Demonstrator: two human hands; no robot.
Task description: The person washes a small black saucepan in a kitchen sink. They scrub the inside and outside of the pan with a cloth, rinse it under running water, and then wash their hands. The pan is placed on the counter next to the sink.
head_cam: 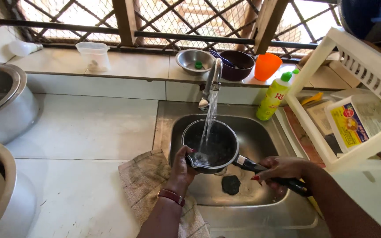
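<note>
Dark wet saucepan (219, 143), black handle

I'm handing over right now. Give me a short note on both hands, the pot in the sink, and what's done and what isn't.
Left hand: gripping the rim of the dark pot, fingers inside.
Right hand: closed on the pot's black handle.
The pot is held over the steel sink, under the running tap; water is streaming into it.
A dark scrub pad lies on the sink floor, and a yellow soap bottle stands on the sink's edge.
Done: pot wetted.
Left: pot not yet set down; tap running.
</note>
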